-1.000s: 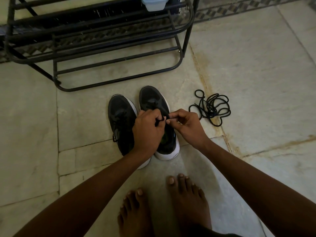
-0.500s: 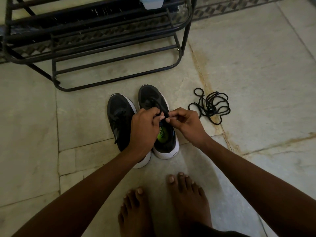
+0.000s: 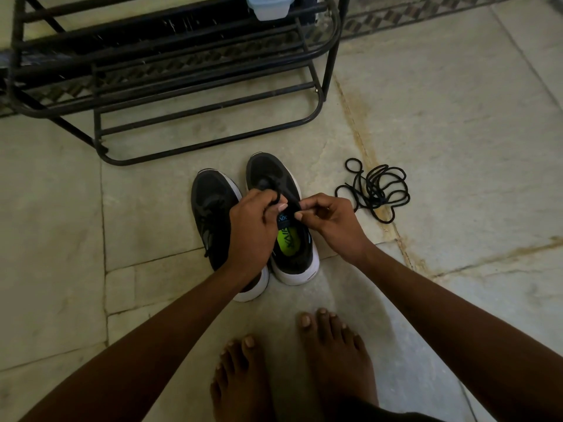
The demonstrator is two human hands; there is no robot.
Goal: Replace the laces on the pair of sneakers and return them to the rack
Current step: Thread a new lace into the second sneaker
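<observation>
- Your left hand [image 3: 253, 229] and right hand [image 3: 327, 217] each pinch the lace [image 3: 275, 200] over the right sneaker [image 3: 281, 239].
- Pull both ends evenly — seat each crossing flat.

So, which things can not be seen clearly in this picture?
- Head view: left sneaker, heel and lacing hidden by the left hand and forearm.
- Right sneaker: the lace path is too dark to follow.
- Rack and plastic container: tops cut off by the frame edge.

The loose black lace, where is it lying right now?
The loose black lace lies tangled on the floor, right of the right sneaker, beyond the right hand.
</observation>
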